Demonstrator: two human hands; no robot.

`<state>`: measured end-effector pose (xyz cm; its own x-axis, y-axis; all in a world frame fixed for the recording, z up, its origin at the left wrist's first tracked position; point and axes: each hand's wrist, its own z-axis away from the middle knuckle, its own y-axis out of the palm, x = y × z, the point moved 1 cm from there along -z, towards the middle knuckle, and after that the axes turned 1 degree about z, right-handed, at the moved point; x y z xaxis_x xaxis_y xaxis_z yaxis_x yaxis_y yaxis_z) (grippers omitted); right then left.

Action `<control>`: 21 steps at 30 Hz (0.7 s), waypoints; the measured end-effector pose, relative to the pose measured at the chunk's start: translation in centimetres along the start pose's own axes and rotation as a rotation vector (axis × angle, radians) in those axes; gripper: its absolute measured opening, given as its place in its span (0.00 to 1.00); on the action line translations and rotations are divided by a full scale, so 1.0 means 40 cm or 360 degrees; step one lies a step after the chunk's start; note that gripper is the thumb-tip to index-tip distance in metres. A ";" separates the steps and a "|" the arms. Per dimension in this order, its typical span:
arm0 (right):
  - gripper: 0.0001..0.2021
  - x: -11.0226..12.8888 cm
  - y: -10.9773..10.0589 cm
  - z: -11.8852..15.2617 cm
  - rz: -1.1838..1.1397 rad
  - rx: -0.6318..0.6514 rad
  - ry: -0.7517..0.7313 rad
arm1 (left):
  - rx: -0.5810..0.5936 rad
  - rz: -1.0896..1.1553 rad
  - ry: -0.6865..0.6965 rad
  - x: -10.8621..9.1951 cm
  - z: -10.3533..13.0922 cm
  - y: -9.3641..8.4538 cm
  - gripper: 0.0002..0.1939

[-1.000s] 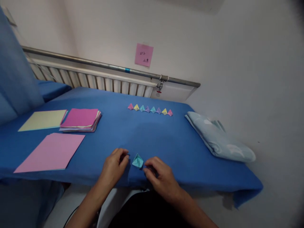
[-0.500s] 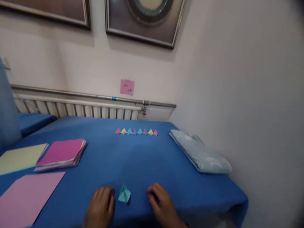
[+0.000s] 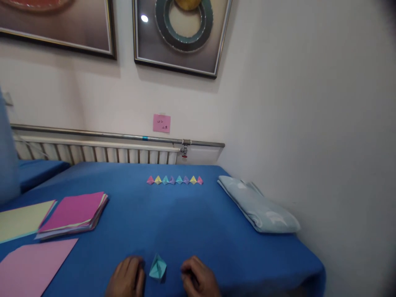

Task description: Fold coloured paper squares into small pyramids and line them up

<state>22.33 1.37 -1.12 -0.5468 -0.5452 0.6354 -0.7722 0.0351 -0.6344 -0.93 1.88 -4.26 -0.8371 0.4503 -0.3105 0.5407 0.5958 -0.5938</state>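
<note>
A small folded teal paper piece (image 3: 157, 268) stands on the blue tablecloth (image 3: 182, 222) near the front edge. Just to its left rests my left hand (image 3: 126, 277), its fingers curled together and nothing visible in them. My right hand (image 3: 199, 277) lies a little to the right of the piece, fingers bent in toward the thumb, also with nothing showing in it. Neither hand touches the teal piece. Farther back, several small folded paper pieces (image 3: 179, 180) in pink, yellow, teal and purple form a straight row.
On the left lie a stack of coloured paper (image 3: 74, 211), yellow sheets (image 3: 23, 218) and a pink sheet (image 3: 34, 268). A folded light-blue cloth (image 3: 258, 206) lies along the right wall. Behind the table are a radiator (image 3: 123, 154) and a pipe with a valve (image 3: 185, 149).
The camera has tilted up, so everything sits lower in view. My right hand is slightly closer to the teal piece. The paper pieces stay in place.
</note>
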 end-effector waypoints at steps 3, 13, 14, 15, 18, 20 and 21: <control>0.11 0.035 0.011 -0.020 -0.0142 0.0117 0.0027 | 0.0113 0.0161 -0.0504 -0.005 -0.040 -0.021 0.09; 0.05 0.091 0.021 -0.058 -0.0132 0.0293 -0.0070 | 0.0429 0.0318 -0.1107 0.054 -0.208 -0.049 0.12; 0.05 0.089 0.022 -0.059 -0.0112 0.0310 -0.0083 | 0.0454 0.0316 -0.1119 0.055 -0.209 -0.040 0.12; 0.05 0.089 0.023 -0.061 -0.0087 0.0332 -0.0096 | 0.0474 0.0311 -0.1130 0.055 -0.210 -0.031 0.12; 0.05 0.093 0.028 -0.065 -0.0011 0.0423 -0.0150 | 0.0508 0.0291 -0.1138 0.052 -0.227 -0.012 0.12; 0.06 0.095 0.030 -0.066 0.0010 0.0485 -0.0172 | 0.0524 0.0295 -0.1111 0.048 -0.250 -0.004 0.12; 0.06 0.094 0.028 -0.066 0.0007 0.0507 -0.0178 | 0.0530 0.0297 -0.1083 0.044 -0.263 -0.001 0.12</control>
<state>18.54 1.58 1.73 -0.4973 -0.6347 0.5915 -0.6205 -0.2163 -0.7537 -1.57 9.66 3.03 -0.6593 -0.0478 -0.7504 0.7145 0.2708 -0.6451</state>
